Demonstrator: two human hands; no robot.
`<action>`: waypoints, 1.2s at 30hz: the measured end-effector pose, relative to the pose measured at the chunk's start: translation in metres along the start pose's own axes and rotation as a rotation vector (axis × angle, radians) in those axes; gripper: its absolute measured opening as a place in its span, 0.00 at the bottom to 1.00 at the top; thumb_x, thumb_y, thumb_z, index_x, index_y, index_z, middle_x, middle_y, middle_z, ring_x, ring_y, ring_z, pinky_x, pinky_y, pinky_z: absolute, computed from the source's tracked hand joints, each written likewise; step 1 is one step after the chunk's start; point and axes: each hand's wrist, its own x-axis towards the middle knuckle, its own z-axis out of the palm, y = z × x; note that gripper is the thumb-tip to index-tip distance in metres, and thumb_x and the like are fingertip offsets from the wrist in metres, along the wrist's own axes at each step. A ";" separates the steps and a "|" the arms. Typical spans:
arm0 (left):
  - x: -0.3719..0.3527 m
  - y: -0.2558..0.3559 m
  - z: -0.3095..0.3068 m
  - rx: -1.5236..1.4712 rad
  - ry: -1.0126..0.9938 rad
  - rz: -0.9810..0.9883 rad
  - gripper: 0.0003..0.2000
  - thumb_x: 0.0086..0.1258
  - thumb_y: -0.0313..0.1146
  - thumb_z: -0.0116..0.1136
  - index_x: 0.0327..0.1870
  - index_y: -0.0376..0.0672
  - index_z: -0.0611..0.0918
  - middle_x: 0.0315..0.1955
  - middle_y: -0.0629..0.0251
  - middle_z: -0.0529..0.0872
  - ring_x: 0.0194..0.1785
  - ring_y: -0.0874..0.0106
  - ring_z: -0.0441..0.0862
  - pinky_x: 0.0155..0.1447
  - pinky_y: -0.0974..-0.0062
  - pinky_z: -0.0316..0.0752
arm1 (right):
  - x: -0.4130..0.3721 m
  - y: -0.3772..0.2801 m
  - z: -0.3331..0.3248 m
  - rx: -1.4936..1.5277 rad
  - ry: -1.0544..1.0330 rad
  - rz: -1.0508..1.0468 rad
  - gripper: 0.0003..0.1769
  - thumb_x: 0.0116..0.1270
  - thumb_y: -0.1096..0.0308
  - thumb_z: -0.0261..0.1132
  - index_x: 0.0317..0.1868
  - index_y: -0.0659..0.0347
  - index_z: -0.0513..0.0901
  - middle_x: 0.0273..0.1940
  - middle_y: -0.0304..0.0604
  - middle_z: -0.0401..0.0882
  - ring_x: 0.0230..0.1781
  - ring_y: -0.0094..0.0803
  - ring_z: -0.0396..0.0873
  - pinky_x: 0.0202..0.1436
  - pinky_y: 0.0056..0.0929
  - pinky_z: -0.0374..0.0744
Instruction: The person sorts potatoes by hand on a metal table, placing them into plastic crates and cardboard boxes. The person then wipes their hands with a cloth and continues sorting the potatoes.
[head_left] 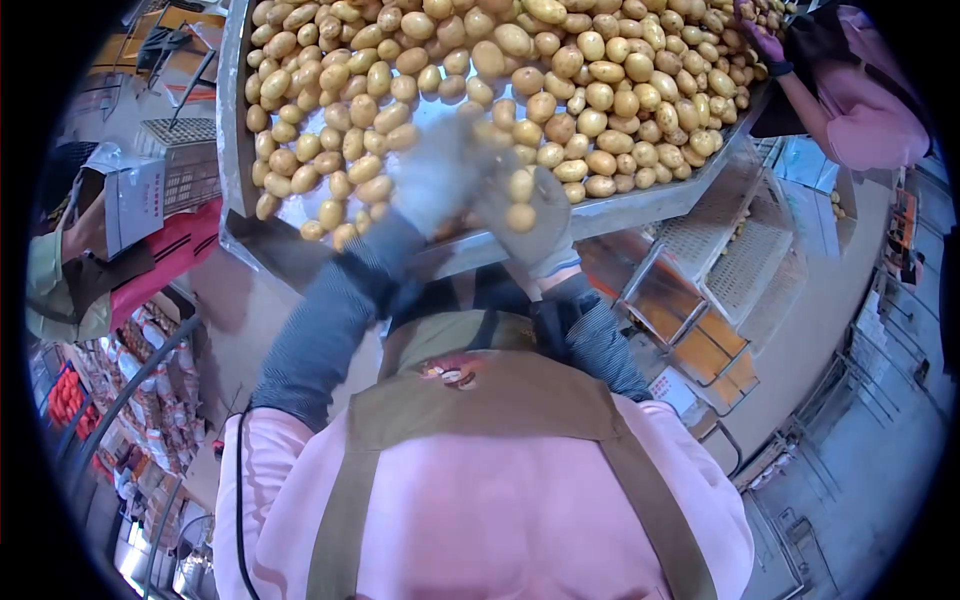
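Note:
Potatoes (620, 90) lie heaped in a metal-edged tray (640, 207). Both my hands wear light gloves and are over the tray's near edge, close to each other. My left hand (438, 170) is smeared by motion above the potatoes; its fingers cannot be made out. Beside it, my right hand (535, 225) is also blurred, with a couple of potatoes (521, 200) showing against its glove. Whether those potatoes are gripped or only lie in front of the glove cannot be told.
A co-worker's gloved hand (765, 42) touches the heap at the upper right. Another person's arm (85, 228) is by a white box (134, 205) at the left. Perforated crates (745, 250) stand below the tray's right side, near a metal frame with orange panels (715, 360).

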 end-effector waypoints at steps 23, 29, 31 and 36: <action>-0.024 -0.031 0.023 -0.153 0.071 0.180 0.13 0.73 0.37 0.56 0.52 0.42 0.83 0.45 0.53 0.86 0.47 0.55 0.85 0.53 0.62 0.79 | -0.205 -0.051 -0.231 -0.021 0.863 0.104 0.26 0.79 0.49 0.56 0.66 0.59 0.74 0.62 0.47 0.77 0.62 0.38 0.77 0.59 0.39 0.82; -0.063 0.051 0.082 0.202 -0.142 0.538 0.16 0.68 0.28 0.58 0.57 0.42 0.81 0.48 0.55 0.85 0.51 0.55 0.83 0.54 0.61 0.79 | -0.174 -0.036 -0.101 -0.188 0.312 0.150 0.21 0.79 0.58 0.57 0.63 0.62 0.78 0.45 0.38 0.80 0.33 0.29 0.76 0.33 0.23 0.76; -0.025 0.032 0.062 0.440 -0.202 0.415 0.26 0.63 0.26 0.61 0.65 0.44 0.77 0.55 0.54 0.82 0.52 0.55 0.84 0.54 0.60 0.80 | -0.196 -0.070 -0.110 -0.264 0.419 0.272 0.22 0.78 0.59 0.58 0.64 0.65 0.78 0.44 0.39 0.80 0.33 0.25 0.77 0.29 0.19 0.76; 0.009 0.013 0.064 0.504 -0.238 0.493 0.23 0.60 0.31 0.64 0.59 0.45 0.77 0.52 0.49 0.83 0.52 0.52 0.86 0.53 0.56 0.81 | -0.233 -0.063 -0.284 -1.577 0.910 -0.018 0.17 0.78 0.64 0.59 0.58 0.67 0.82 0.48 0.40 0.84 0.43 0.21 0.81 0.43 0.20 0.79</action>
